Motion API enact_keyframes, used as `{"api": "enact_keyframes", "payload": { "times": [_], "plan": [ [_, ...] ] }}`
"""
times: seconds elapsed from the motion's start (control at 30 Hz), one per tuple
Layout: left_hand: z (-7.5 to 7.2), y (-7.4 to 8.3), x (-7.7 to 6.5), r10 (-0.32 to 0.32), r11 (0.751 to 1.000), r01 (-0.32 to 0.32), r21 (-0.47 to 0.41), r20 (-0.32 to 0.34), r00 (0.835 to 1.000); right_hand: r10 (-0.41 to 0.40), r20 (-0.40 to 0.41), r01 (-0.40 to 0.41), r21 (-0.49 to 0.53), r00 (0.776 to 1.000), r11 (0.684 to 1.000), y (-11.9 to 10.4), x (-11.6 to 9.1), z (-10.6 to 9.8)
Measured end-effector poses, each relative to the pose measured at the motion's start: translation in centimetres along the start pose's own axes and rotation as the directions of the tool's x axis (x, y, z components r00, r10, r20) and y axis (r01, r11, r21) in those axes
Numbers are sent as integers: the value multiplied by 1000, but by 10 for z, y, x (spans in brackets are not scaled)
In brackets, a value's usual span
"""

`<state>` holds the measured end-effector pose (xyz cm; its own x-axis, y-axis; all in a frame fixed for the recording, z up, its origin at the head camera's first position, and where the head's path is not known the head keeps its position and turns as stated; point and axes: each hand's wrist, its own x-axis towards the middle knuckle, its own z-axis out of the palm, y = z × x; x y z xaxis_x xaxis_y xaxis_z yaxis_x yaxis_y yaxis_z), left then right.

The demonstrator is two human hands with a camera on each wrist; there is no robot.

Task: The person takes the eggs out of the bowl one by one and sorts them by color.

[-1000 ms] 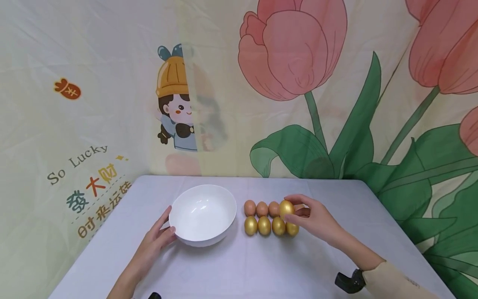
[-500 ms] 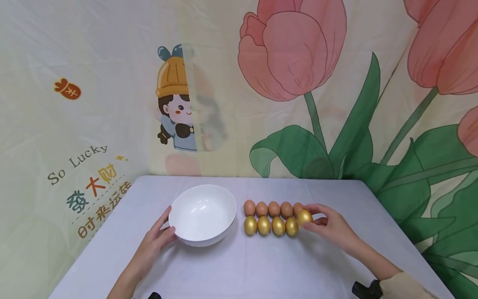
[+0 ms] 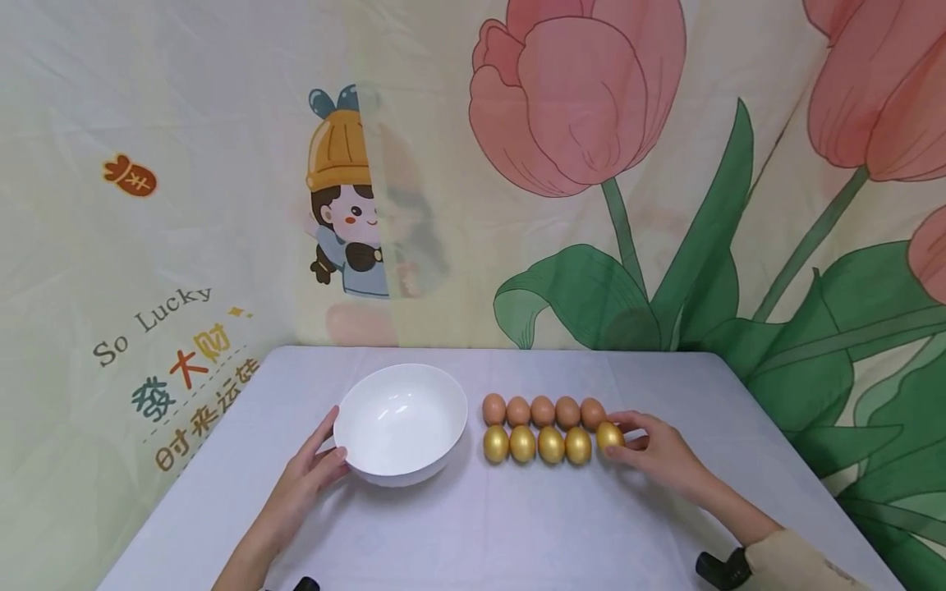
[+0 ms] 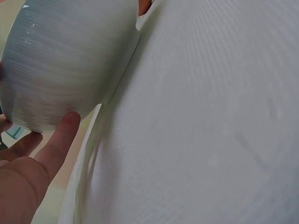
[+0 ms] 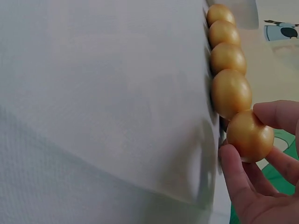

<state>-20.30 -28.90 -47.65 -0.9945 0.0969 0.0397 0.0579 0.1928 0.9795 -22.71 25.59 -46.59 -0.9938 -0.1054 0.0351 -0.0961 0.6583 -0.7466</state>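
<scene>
Right of centre in the head view, the right hand [image 3: 660,453] pinches a glossy gold egg [image 3: 609,436] between curled fingertips, at the right end of the gold row [image 3: 537,444] on the cloth-covered table [image 3: 517,525]. Matte brown eggs [image 3: 543,411] lie just behind. The left hand [image 3: 306,474], fingers straight, touches the smooth, round white bowl [image 3: 401,422].

Bowl [image 3: 401,423] and egg rows [image 3: 543,428] block mid-surface [image 3: 473,525]; front edge, right edge and far corners lie open.
</scene>
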Motion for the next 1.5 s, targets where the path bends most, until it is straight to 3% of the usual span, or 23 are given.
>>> {"api": "enact_keyframes", "payload": {
  "times": [0.9,1.5],
  "plan": [
    [1,4,1,11,1000,-11,-12,11,1000,-14,-32,11,-78,999,997,2,2,14],
    [0,1,0,-15,1000,15,0,-4,1000,-17,-35,14,-90,999,996,-1,4,18]
  ]
}}
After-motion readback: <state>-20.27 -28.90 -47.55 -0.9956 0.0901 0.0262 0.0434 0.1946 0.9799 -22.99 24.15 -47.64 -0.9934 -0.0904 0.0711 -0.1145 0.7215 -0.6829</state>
